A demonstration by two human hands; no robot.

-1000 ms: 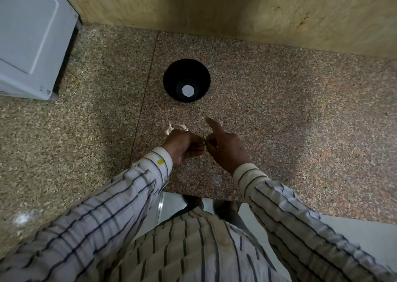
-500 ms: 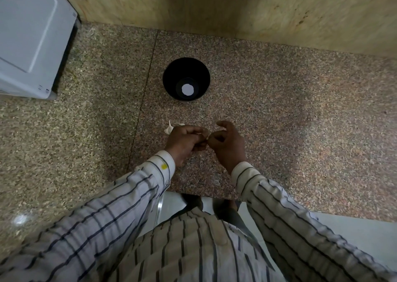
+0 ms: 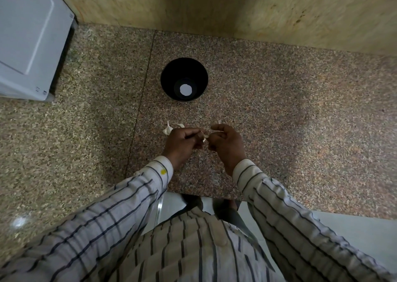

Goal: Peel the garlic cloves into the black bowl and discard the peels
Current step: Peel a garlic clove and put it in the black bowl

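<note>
Garlic clove [image 3: 205, 136]: small, pale, papery bit pinched btwn left hand [image 3: 184, 142] & right hand [image 3: 227, 142], both curled tight on it just above the speckled granite desk [image 3: 279, 120]. Most of it hidden by fingers. More whitish garlic [image 3: 168, 129] lies on desk, partly behind left hand. Black bowl [image 3: 184, 79] stands farther back, w/ white round spot at its bottom.

Speckled granite counter [image 3: 279, 110] | beige stone wall [image 3: 214, 9] behind counter | white appliance [image 3: 28, 39] at counter's left end | dim light
</note>
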